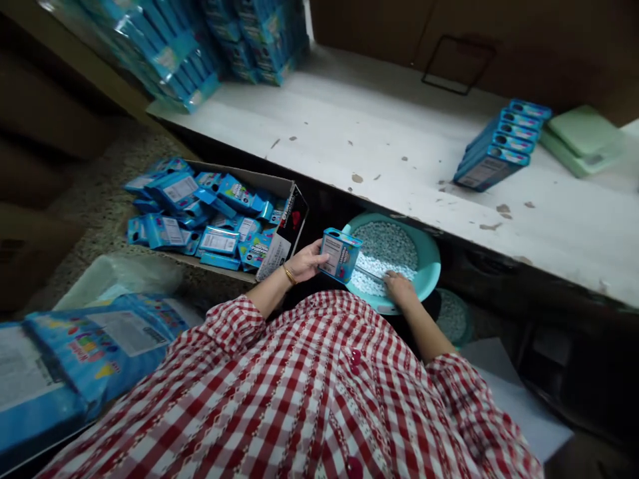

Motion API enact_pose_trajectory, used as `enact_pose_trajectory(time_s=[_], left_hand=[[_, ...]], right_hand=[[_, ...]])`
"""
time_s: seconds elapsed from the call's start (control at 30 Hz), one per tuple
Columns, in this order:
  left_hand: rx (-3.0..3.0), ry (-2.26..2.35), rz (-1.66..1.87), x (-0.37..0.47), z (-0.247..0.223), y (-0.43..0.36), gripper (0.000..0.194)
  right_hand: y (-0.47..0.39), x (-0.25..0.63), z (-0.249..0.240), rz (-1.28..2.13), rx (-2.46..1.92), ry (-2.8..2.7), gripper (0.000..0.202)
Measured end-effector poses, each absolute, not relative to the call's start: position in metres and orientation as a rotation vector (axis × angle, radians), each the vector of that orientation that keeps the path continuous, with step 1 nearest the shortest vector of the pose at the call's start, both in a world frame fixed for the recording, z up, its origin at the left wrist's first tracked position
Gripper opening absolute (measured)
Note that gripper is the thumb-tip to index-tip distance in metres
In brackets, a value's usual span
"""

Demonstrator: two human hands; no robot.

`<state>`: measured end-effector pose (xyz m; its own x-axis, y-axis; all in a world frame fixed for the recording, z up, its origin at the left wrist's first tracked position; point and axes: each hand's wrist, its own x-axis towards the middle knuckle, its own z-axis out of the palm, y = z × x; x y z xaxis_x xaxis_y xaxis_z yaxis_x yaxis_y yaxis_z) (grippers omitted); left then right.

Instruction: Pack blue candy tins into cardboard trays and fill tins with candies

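My left hand (305,261) grips a small blue printed carton (341,256) by its side, holding it upright at the left rim of a turquoise basin (430,273). The carton's top shows a dark opening. Small white pellets (387,243) fill much of the basin. Low over the pellets, my right hand (399,289) is closed around a thin metal utensil (368,273) that points toward the carton. The utensil's far end is hard to make out beside the carton.
Left of my hands, an open cardboard box (274,256) holds many blue cartons (219,241). Several upright cartons (492,163) stand on the white worktop (349,126) near a pale green container (584,136). Wrapped blue packs (170,56) are stacked at upper left. Another pellet tub (454,316) sits lower right.
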<state>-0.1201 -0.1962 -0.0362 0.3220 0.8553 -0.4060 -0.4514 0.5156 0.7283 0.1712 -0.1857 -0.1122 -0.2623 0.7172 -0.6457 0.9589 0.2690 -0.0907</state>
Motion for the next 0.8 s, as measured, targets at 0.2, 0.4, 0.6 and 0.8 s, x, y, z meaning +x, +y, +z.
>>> enact_pose_trajectory(time_s=[0.2, 0.4, 0.6, 0.8], left_hand=[[0.875, 0.881, 0.652, -0.118, -0.032, -0.213, 0.049], [1.210, 0.944, 0.529, -0.108, -0.013, -0.214, 0.044], [0.666, 1.206, 0.924, -0.094, -0.060, -0.190, 0.045], [0.535, 1.334, 1.071, -0.085, -0.095, -0.166, 0.043]], right_hand=[[-0.188, 0.168, -0.116, -0.854, 1.642, 2.082, 0.043], [-0.183, 0.158, -0.123, -1.090, 1.784, 1.955, 0.035], [-0.181, 0.175, -0.104, -0.847, 2.158, 1.857, 0.052], [-0.151, 0.196, -0.094, -0.274, 2.225, 1.917, 0.046]])
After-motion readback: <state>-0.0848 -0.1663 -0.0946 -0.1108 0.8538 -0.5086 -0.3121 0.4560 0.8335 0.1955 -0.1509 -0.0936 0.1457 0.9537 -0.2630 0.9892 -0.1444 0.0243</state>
